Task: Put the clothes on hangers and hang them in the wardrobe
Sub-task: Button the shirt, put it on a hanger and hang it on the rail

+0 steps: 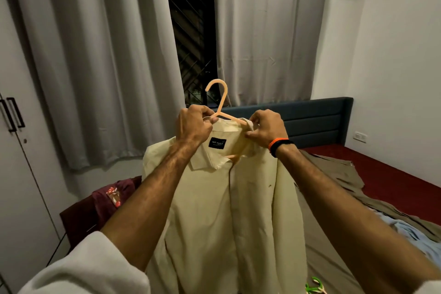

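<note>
Left hand (194, 124), right hand (266, 130) grip shirt (229, 210), hanger (218, 100); bed (381, 164) behind.

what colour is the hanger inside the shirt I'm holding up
Pale peach-orange; the hanger shows best in the head view, its hook standing above the cream shirt collar.

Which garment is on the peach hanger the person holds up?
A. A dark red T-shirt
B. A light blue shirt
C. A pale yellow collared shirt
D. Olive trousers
C: the left hand and right hand hold a pale yellow shirt at its collar, with the peach hanger rising out of the neck opening.
</note>
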